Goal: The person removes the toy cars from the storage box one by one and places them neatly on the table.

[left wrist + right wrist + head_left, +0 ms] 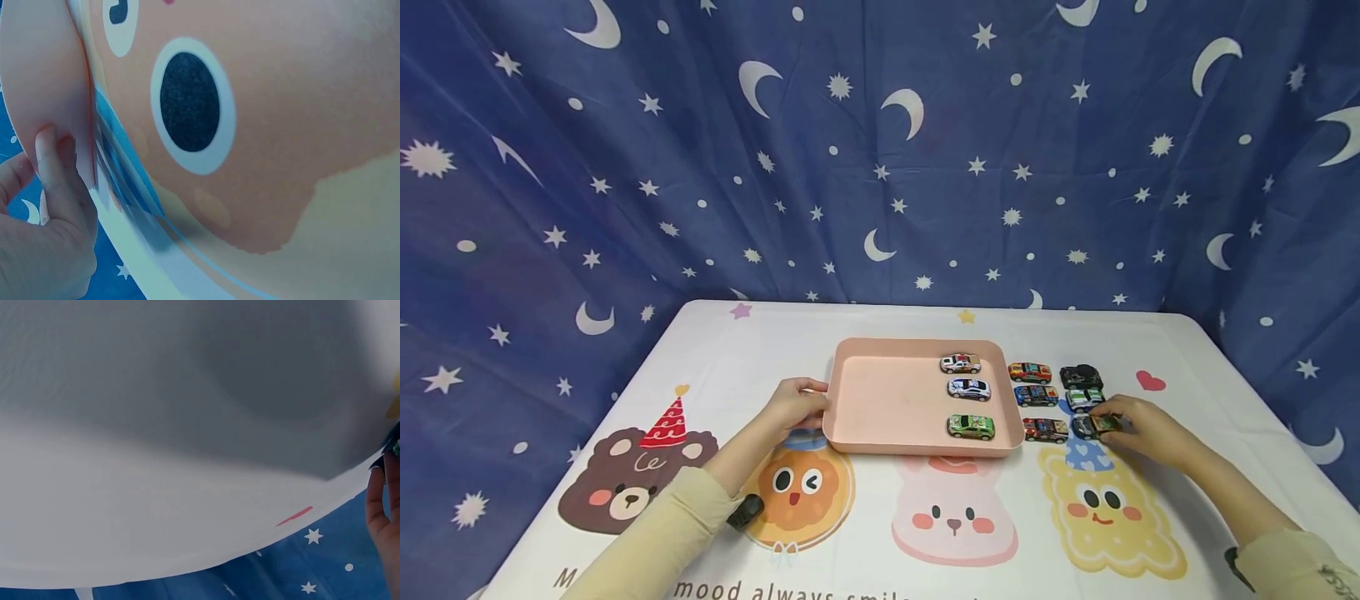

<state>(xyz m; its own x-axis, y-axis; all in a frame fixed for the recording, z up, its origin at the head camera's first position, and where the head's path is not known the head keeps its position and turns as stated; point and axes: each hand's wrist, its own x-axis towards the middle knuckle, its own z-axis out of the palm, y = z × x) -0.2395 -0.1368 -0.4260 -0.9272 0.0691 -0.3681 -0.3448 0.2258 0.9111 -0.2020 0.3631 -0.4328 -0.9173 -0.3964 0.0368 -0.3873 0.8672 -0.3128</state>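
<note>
At its left wall a shallow pink tray point(887, 400) is pinched by my left hand point(793, 408), fingers and thumb over the rim. In the left wrist view that hand point(59, 187) grips the pink wall point(47, 75). On the right, my right hand point(1142, 425) holds a dark toy car point(1092, 427) between fingertips and thumb, its right end covered by them. Just behind it are a white and green toy car point(1084, 400) and a black toy car point(1081, 377). At the edge of the right wrist view, only part of the right hand point(384, 500) shows.
Inside the tray's right side stand a white and orange car point(960, 363), a white car point(969, 388) and a green car point(971, 427). Beside its right wall are an orange car point(1029, 372), a blue car point(1036, 395) and a red and black car point(1046, 430). A starry curtain point(820, 167) hangs behind.
</note>
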